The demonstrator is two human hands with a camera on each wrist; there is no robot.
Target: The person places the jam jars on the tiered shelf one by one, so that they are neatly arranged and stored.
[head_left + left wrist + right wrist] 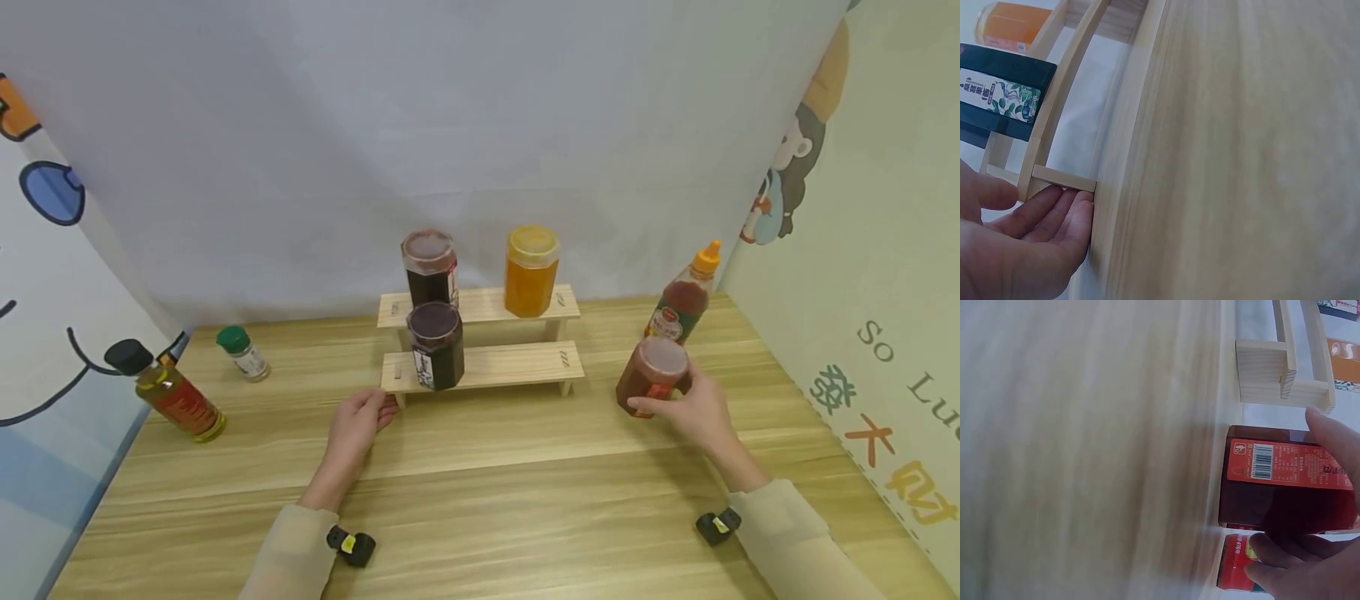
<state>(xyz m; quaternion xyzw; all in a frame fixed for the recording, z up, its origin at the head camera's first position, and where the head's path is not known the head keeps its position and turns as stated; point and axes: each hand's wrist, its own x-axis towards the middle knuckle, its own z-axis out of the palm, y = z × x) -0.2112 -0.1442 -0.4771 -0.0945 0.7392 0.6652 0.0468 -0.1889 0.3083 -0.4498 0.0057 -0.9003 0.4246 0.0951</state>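
Observation:
My right hand (705, 410) grips a dark red jar (637, 379) with a pale lid, at the right of the two-step wooden rack (510, 364). In the right wrist view, the thumb lies along one side of the jar and the fingers on the other; its red label (1291, 464) carries a barcode. My left hand (354, 427) holds the left end of the rack's lower step, thumb by the plank's end and fingers against the leg (1063, 177). A dark jar (442, 354) stands on the lower step; another dark jar (429, 279) and an amber jar (531, 279) stand on the upper.
Behind the held jar stands a red sauce bottle (684, 304) with an orange cap. At the left are a green-capped shaker (243, 354) and a black-capped oil bottle (176, 400). A pale cloth wall (480, 150) rises behind the wooden table (510, 517).

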